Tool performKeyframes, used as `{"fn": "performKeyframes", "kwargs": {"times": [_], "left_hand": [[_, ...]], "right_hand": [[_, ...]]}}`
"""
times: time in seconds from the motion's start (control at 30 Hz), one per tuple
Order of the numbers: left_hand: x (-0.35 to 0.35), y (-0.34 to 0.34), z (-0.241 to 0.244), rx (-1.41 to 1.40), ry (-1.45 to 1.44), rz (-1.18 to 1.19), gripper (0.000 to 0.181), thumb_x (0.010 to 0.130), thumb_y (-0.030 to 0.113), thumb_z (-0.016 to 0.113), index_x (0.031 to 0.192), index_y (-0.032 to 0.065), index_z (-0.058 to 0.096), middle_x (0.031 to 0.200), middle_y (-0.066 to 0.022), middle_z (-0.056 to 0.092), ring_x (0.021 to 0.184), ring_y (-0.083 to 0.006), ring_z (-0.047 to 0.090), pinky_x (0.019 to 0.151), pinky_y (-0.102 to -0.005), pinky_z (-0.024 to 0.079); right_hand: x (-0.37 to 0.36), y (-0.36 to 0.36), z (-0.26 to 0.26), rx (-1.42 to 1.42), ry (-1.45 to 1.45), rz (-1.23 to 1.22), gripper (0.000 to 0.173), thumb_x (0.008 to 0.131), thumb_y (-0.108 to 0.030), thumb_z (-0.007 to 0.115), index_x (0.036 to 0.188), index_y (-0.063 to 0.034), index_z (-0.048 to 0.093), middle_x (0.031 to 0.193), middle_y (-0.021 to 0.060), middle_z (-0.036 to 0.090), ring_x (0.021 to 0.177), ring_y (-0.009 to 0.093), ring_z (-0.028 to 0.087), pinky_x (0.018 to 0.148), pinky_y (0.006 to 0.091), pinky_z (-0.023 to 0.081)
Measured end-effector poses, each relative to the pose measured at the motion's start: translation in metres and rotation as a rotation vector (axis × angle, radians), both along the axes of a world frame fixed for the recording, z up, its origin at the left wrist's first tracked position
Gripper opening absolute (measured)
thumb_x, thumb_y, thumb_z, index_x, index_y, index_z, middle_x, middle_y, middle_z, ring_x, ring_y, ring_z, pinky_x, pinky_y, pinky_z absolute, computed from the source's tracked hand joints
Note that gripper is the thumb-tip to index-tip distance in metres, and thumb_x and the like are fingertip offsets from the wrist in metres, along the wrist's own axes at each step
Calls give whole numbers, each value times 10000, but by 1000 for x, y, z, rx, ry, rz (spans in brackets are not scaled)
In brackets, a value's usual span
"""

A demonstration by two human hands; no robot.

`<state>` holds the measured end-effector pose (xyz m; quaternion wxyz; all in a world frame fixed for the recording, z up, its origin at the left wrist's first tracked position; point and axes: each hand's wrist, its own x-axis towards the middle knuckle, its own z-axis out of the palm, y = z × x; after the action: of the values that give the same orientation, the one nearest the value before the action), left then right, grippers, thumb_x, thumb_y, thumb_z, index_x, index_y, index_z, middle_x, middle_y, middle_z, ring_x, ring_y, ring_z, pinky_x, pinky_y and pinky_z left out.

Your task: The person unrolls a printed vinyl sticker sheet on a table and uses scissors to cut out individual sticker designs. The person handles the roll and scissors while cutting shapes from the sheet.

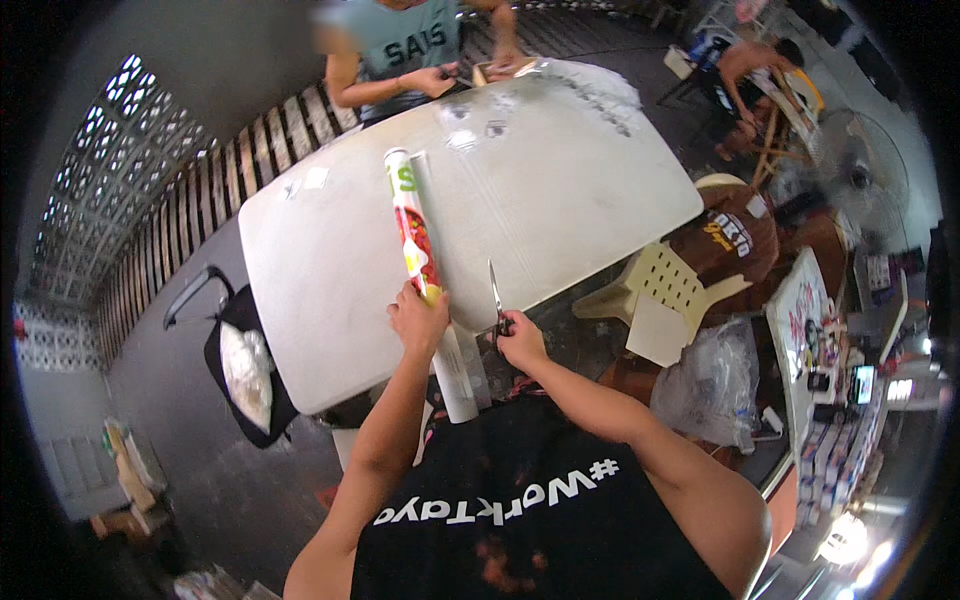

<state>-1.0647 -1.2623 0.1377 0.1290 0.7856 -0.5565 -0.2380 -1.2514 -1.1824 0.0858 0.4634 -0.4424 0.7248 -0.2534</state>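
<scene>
A rolled printed sheet (411, 225) lies lengthwise over the white table (330, 277), its near end sticking out past the edge toward my body. Green lettering and a colourful food picture show on its outside. My left hand (418, 319) grips the roll around its lower middle. In my right hand (523, 341) is a pair of scissors (496, 296) with dark handles, held just right of the roll by the table's near edge. The blades point away from me and look closed together. Loose film or sheet edge (472, 360) hangs beside the roll's near end.
Across the table a person (405, 52) holds a dark-handled tool and a small box (504, 70). Clear plastic (600, 90) lies at the far right corner. A cream plastic chair (667, 277) and a plastic bag (712, 382) stand right; a black chair (232, 300) bears a white bundle (246, 367) left.
</scene>
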Motion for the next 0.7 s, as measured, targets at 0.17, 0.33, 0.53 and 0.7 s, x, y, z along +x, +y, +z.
{"fn": "performKeyframes", "kwargs": {"times": [0.17,0.33,0.53,0.7], "left_hand": [[3,0,-30,16,170,-29,935,777,513,728,1461,34,310,1345,-261,450,1200,-435,511,978,-517,447],[14,7,-45,-50,67,-45,933,796,550,695,1467,32,307,1361,-252,442,1225,-447,485,986,-542,433],[-49,25,-46,-845,-215,-502,588,892,240,670,1364,-16,428,1345,-239,458,1272,-363,449,1076,-498,354],[-215,121,-10,205,740,-783,461,957,218,624,1336,-7,488,1252,-181,556,1058,-275,599,940,-398,489]], "right_hand": [[-76,85,3,-36,82,-47,529,821,-307,770,1242,-59,569,892,126,714,810,236,685,723,352,521],[-133,237,11,19,247,-340,479,831,-241,762,1229,-40,588,847,122,722,746,183,700,672,335,535],[-187,343,32,156,327,-584,477,804,-374,763,1162,-76,660,1130,154,671,1044,297,663,883,393,525],[-245,341,54,-97,51,-538,436,848,-372,733,1159,-77,649,1001,181,695,902,373,678,785,423,539]]}}
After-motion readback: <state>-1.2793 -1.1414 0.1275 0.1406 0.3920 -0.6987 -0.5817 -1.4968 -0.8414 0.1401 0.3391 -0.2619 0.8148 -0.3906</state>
